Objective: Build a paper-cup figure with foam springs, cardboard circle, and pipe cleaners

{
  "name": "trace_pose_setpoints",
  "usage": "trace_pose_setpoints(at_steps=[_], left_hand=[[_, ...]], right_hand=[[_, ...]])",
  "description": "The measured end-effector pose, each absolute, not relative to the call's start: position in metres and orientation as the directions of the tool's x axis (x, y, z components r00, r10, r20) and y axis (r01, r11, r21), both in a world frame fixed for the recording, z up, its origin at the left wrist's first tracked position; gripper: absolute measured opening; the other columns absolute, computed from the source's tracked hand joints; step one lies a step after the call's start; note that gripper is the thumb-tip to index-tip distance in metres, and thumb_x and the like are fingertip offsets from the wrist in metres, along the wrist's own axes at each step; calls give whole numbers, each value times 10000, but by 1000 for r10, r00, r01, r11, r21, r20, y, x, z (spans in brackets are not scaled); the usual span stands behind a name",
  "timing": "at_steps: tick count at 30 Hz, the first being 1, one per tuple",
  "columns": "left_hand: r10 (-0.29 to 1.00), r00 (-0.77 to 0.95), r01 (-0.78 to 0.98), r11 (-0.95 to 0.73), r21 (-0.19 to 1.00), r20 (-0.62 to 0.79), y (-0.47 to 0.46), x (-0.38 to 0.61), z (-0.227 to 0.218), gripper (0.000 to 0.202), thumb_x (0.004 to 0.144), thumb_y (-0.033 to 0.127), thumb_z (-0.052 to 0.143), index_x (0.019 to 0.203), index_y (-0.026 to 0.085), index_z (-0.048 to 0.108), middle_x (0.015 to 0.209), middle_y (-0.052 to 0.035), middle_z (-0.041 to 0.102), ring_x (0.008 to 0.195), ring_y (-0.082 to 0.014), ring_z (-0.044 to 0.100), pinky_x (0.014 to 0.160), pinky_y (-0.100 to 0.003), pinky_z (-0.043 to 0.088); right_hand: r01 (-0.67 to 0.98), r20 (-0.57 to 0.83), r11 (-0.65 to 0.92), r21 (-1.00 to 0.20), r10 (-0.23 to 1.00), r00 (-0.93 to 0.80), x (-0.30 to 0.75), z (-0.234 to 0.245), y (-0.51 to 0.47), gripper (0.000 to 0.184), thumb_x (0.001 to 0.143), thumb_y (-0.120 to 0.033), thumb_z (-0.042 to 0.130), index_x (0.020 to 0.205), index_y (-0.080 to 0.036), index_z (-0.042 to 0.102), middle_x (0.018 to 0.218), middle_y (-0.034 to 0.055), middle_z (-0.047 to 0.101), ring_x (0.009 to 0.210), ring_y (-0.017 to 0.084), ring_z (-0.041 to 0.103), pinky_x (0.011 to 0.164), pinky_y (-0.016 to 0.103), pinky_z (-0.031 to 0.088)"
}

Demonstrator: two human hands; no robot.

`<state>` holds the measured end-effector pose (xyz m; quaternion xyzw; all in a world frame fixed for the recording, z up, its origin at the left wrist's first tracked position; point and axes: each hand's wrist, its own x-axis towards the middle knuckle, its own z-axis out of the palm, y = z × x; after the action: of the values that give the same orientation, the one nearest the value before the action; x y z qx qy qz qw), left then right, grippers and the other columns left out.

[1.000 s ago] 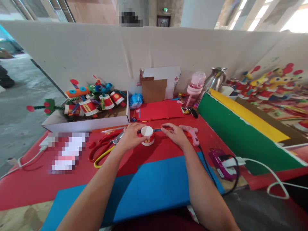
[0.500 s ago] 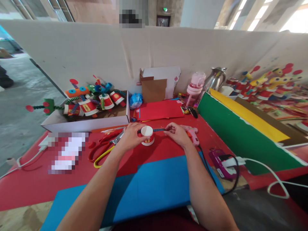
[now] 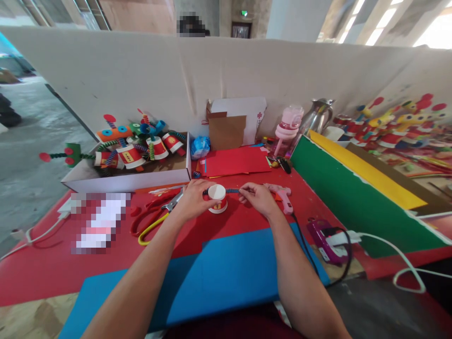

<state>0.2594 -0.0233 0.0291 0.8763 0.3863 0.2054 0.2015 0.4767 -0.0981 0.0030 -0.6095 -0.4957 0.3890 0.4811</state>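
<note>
An upturned red and white paper cup stands on the red table covering. My left hand grips it from the left, thumb along its front. A dark folded paper spring sticks out from the cup's right side, and a bit of another shows at its left by my fingers. With thumb and fingers pinched, my right hand holds the free end of the right-hand spring. Just right of that hand lies a pink glue gun. Scissors with red handles and a yellow-handled tool rest left of my left hand.
A white box at the back left holds several paper-cup figures. Red paper sheets lie behind the cup, a blue sheet in front. A green panel borders the right, near a purple power strip with cables.
My right hand has shifted slightly left toward the cup, and the spring between them looks shorter. My left hand still grips the cup in the same place.
</note>
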Motion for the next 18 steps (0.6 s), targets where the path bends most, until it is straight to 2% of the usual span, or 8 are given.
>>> trace_pose_setpoints(at_steps=[9,18], left_hand=[[765,620,602,-605,521,173,-22,260,30,431,739,424,702,1126,240,657,1200,-62,652,1154,-298,515,997,-477,383],[762,618,592,-613,524,194,-23,261,30,411,741,409,702,1121,260,656,1197,-53,655,1143,-293,522,994,-471,393]], right_hand=[[293,21,-34,-956,983,184,464,5,-96,133,827,-285,579,743,-186,603,629,12,677,554,128,654,493,210,494],[414,104,30,-910,982,157,456,7,-94,143,844,-255,562,712,-203,580,563,-19,636,556,135,655,554,234,511]])
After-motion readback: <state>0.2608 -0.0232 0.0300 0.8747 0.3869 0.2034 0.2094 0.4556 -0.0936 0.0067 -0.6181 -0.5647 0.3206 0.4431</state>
